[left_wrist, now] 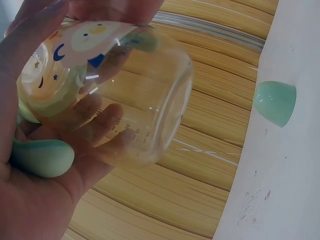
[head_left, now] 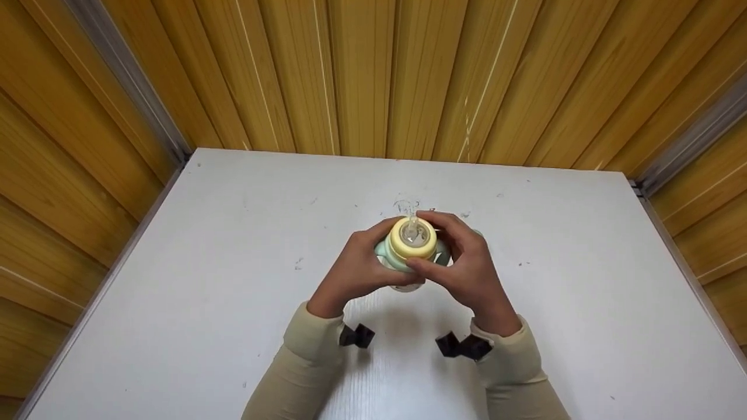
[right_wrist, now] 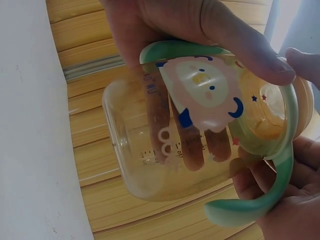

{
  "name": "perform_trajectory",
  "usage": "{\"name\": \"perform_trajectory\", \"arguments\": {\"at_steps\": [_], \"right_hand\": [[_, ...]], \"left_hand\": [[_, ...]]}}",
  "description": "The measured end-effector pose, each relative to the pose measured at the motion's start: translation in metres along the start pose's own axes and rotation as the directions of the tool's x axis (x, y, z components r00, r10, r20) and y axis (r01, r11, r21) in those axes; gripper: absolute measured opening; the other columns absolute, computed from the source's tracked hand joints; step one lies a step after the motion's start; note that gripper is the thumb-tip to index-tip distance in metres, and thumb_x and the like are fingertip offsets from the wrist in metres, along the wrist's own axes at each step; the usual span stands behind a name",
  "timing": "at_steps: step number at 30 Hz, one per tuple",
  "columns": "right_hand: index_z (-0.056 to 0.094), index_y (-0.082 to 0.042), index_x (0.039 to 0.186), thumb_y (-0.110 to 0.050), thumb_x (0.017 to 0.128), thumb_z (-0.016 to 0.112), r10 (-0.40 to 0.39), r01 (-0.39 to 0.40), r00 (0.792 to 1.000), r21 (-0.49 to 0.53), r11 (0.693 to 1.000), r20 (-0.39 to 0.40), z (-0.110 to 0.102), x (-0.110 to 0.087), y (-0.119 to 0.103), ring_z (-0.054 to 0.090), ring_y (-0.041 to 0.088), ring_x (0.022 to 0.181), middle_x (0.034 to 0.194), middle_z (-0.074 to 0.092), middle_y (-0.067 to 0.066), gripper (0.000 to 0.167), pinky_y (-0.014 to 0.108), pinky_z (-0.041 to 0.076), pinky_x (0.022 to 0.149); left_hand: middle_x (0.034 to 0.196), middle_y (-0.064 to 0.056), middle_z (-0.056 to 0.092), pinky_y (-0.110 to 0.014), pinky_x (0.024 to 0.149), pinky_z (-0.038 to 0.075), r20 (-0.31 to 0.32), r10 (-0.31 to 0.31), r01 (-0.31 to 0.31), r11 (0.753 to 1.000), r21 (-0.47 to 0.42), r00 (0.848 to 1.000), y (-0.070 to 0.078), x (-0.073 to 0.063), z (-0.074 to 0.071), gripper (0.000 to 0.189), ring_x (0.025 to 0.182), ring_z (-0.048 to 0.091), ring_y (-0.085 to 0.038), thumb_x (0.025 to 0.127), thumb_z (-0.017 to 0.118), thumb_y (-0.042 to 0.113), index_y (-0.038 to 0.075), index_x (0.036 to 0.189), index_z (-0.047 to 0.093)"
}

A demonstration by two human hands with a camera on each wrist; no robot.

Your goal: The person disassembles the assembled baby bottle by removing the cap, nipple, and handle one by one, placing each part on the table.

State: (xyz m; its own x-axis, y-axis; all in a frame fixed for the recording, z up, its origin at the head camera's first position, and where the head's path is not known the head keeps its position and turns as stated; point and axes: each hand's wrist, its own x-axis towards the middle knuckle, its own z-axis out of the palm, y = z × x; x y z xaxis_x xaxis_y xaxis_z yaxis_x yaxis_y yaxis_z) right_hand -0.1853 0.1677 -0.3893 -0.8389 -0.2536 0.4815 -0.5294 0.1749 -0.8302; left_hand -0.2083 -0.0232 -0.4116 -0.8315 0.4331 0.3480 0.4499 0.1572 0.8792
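Observation:
Both hands hold a clear baby bottle (head_left: 405, 287) above the white table. It has a yellow collar (head_left: 397, 238), a transparent teat (head_left: 412, 228) on top and pale green handles. My left hand (head_left: 363, 263) grips it from the left. My right hand (head_left: 470, 265) curls round the right side, its thumb on the yellow collar. A pink-and-cream cartoon animal print (right_wrist: 200, 90) shows on the clear wall in the right wrist view, and no liquid is visible inside. One green handle (right_wrist: 250, 207) curves out beside the fingers there.
A pale green domed cap (left_wrist: 276, 102) stands on the white table (head_left: 233, 233), mostly hidden behind the right hand in the head view. Yellow wood-plank panels (head_left: 362, 76) enclose the table at the back and sides. Dark marks spot the tabletop.

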Motion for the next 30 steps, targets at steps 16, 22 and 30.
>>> {"name": "perform_trajectory", "arguments": {"at_steps": [16,22,30], "right_hand": [[0.056,-0.01,0.134,-0.004,0.075,0.079,-0.016,0.016,0.999,-0.004,1.0,0.029,-0.0037,0.0021,-0.0018,0.061,0.022,0.109,0.126,0.061,0.006,0.064,0.024,0.051,0.093],[0.054,-0.011,0.137,-0.004,0.074,0.081,0.004,-0.004,1.0,0.002,1.0,0.019,-0.0031,0.0014,-0.0016,0.06,0.024,0.112,0.129,0.06,0.006,0.068,0.023,0.05,0.095],[0.055,-0.007,0.126,-0.004,0.069,0.086,0.064,-0.062,0.996,0.037,0.997,-0.054,0.0019,-0.0005,-0.0067,0.061,0.023,0.11,0.12,0.059,0.006,0.065,0.024,0.049,0.097]], "left_hand": [[0.121,0.007,0.065,-0.033,0.091,0.051,0.008,0.019,-0.019,1.0,-0.001,1.0,0.0022,0.0012,-0.0011,0.074,0.106,0.061,-0.012,0.067,0.089,0.029,0.024,0.133,0.056],[0.12,0.007,0.065,-0.033,0.09,0.052,0.006,0.018,-0.018,1.0,-0.001,1.0,0.0026,0.001,-0.001,0.073,0.106,0.061,-0.012,0.068,0.088,0.027,0.024,0.133,0.056],[0.119,0.008,0.066,-0.032,0.088,0.053,-0.008,0.007,-0.007,1.0,-0.002,1.0,0.0039,-0.0004,0.0016,0.071,0.104,0.062,-0.011,0.068,0.088,0.031,0.026,0.132,0.057]]}}
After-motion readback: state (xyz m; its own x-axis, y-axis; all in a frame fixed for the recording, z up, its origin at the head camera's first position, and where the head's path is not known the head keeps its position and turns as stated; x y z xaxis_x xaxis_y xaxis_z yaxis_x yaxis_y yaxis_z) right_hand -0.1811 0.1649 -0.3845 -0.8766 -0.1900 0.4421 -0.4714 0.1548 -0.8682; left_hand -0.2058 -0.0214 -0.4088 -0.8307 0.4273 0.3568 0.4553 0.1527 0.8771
